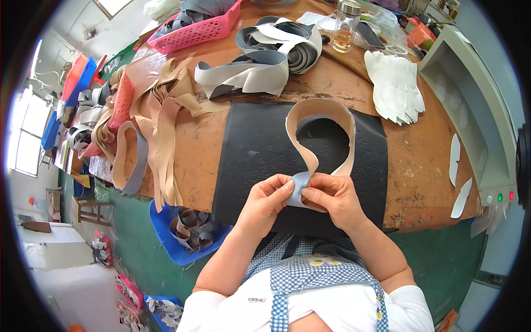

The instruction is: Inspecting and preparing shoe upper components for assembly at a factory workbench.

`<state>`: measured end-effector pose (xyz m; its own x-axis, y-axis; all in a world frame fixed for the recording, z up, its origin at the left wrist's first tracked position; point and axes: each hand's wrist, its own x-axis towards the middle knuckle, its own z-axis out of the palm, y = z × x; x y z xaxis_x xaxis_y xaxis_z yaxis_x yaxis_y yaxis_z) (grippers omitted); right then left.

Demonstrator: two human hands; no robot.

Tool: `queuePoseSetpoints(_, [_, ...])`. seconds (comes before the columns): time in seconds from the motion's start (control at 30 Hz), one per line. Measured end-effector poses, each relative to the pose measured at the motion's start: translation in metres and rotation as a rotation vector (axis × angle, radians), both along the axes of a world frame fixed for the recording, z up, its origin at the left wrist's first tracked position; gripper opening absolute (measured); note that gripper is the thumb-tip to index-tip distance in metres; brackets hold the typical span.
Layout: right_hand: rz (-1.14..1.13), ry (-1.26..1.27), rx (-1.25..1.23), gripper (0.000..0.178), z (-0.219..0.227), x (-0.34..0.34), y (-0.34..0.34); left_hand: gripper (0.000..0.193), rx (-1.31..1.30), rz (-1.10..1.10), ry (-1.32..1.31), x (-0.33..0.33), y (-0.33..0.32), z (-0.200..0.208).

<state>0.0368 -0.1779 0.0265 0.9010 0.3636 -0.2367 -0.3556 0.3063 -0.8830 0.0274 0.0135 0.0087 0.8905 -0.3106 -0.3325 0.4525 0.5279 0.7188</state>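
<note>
A looped strip (347, 123) of leather-like material, tan on one face and blue-grey on the other, stands on edge over a black mat (249, 149). My left hand (266, 197) pinches its near end between thumb and fingers, where the blue-grey face shows. Close beside it, my right hand (338, 200) pinches the same part, thumb pressed on the material. Both hands are closed, their thumbs only a little apart. Whether two ends overlap there is partly hidden by my fingers.
Tan strips (166, 127) lie in a pile at left, near another loop (131, 166). Grey-white loops (249, 74) sit beyond the mat, near a pink basket (204, 30). White cut pieces (395, 88), a glass bottle (345, 30) and a grey-green machine (459, 83) stand right. A blue tub (166, 243) is below.
</note>
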Motion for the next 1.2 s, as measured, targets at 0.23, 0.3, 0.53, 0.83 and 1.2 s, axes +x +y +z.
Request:
queuePoseSetpoints(0.23, [0.056,0.027,0.190,0.013,-0.014,0.002,-0.003,0.019,-0.157,-0.069,0.076,0.001,0.001,0.004])
queuePoseSetpoints(0.3, [0.061,0.036,0.238,0.013,-0.015,0.001,-0.003,0.018,-0.160,-0.076,0.068,0.002,0.001,0.006])
queuePoseSetpoints(0.53, [0.088,-0.317,-0.290,0.012,-0.009,-0.002,0.003,0.026,0.013,-0.033,0.046,0.001,0.006,-0.004])
queuePoseSetpoints(0.83, [-0.415,-1.083,-1.024,0.010,0.038,0.062,-0.016,0.041,1.052,0.321,-0.394,0.028,0.033,-0.008])
queuePoseSetpoints(1.2, [-0.073,-1.071,-1.267,0.022,-0.018,0.165,-0.025,0.046,1.400,-0.254,-1.161,0.182,-0.005,0.009])
